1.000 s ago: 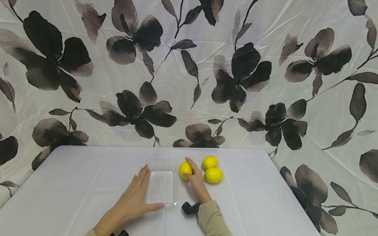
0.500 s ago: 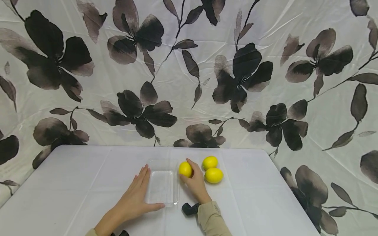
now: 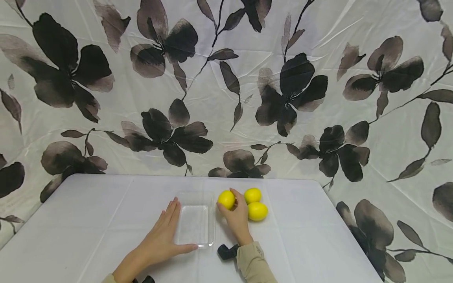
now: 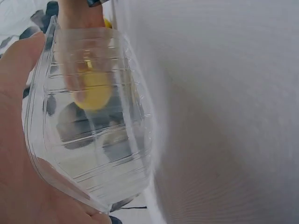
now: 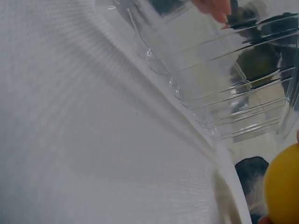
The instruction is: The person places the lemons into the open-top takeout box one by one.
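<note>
A clear plastic container stands on the white tabletop. My left hand lies along its left side, fingers straight and thumb spread at the near edge; the left wrist view shows this hand against the rim. Just right of the container, my right hand pinches a yellow lemon between thumb and fingers. Through the clear wall this lemon seems raised off the cloth. At the right wrist view's edge, part of the same lemon shows with fingertips beside it.
Two more lemons, one farther back and one nearer, lie close to the right hand. A black wrist-worn device juts from the right sleeve. Behind the white table hangs a floral cloth.
My right hand has tightened its fingers round the lemon and shifted it slightly up and to the right. The left hand and the container have stayed in place.
</note>
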Demonstrator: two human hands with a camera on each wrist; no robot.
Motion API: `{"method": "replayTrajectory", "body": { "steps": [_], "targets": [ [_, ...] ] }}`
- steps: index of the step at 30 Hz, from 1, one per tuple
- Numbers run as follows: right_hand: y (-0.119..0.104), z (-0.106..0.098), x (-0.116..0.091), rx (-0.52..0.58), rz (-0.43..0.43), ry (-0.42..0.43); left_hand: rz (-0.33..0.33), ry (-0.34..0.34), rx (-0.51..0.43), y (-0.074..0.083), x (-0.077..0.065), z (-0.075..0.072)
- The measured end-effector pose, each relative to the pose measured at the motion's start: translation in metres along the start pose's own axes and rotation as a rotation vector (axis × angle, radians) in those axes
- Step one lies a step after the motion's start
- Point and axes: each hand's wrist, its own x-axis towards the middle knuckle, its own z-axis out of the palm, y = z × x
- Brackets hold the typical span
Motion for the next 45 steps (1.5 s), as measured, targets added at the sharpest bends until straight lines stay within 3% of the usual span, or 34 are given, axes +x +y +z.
{"method": "replayTrajectory", "body": {
  "steps": [4, 9, 15, 25, 32, 45],
  "targets": [
    [-0.006, -0.001, 0.003, 0.012, -0.031, 0.030, -0.006, -0.001, 0.008, 0.001, 0.000, -0.001],
    [-0.021, -0.004, 0.008, 0.026, -0.035, 0.011, -0.008, 0.034, 0.076, 0.002, -0.002, -0.003],
    [-0.045, -0.008, 0.014, -0.007, -0.019, -0.069, 0.016, 0.113, 0.180, 0.003, -0.010, -0.006],
    [-0.082, 0.000, 0.021, -0.054, 0.023, -0.241, 0.020, 0.122, 0.218, 0.007, -0.017, -0.001],
    [-0.092, 0.020, 0.022, -0.124, 0.078, -0.328, 0.015, 0.133, 0.215, 0.013, -0.016, 0.002],
    [-0.099, 0.045, 0.016, -0.318, 0.142, -0.369, -0.018, 0.106, 0.146, 0.012, -0.016, 0.002]
  ]
}}
